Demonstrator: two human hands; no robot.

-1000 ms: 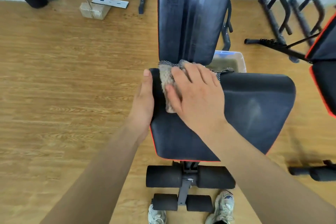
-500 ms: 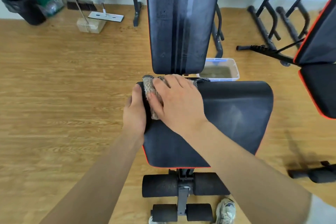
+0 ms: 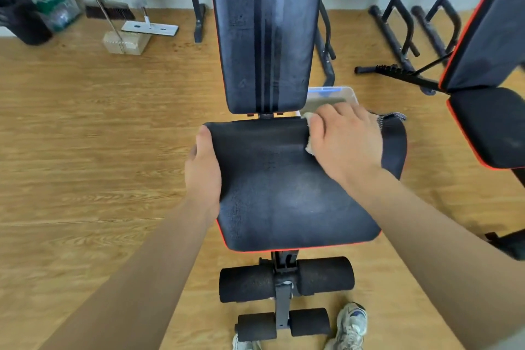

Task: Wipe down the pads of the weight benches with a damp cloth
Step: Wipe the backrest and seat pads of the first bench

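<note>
- The right grip (image 3: 345, 140) lies flat, fingers spread and nearly straight, pressing a beige fuzzy cloth with dark mesh edging (image 3: 310, 148) onto the far right corner of the black seat pad with red trim (image 3: 284, 196).
- The left grip (image 3: 203, 167) clasps that pad's left edge, thumb on top, fingers hidden beneath.
- The black upright back pad (image 3: 264, 37) rises just behind the seat pad.

Right hand (image 3: 346, 139) palm-down, fingers straight; left hand (image 3: 203, 167) edge-on (fingers hidden)
</note>
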